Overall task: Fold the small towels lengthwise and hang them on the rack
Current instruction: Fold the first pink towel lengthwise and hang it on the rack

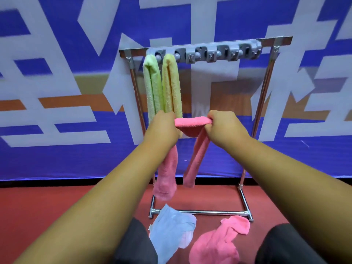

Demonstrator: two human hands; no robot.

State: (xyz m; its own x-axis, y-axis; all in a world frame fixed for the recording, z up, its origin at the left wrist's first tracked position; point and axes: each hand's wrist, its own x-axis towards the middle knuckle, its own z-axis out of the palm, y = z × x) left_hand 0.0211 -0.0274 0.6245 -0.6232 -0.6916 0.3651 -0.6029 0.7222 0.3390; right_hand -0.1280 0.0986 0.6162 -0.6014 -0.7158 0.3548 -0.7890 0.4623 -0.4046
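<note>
Clenched on the folded pink towel (192, 121): left hand (162, 128), right hand (224, 128), fingertips mostly hidden. Hung on the rack (202, 212): green towel (152, 86), yellow towel (172, 86), bottoms behind the left hand.

1. The floor (47, 202) is red and fills the lower part of the frame.
2. A metal rack (264, 88) stands on it at centre, its base bar (200, 212) flat on the floor.
3. A blue towel (169, 231) lies crumpled at lower centre, and its upper corner overlaps the left end of the base bar.
4. A paler cloth (185, 240) shows at the blue towel's right edge.
5. A crumpled pink towel (219, 242) lies just right of it, its upper edge near the bar's right end.
</note>
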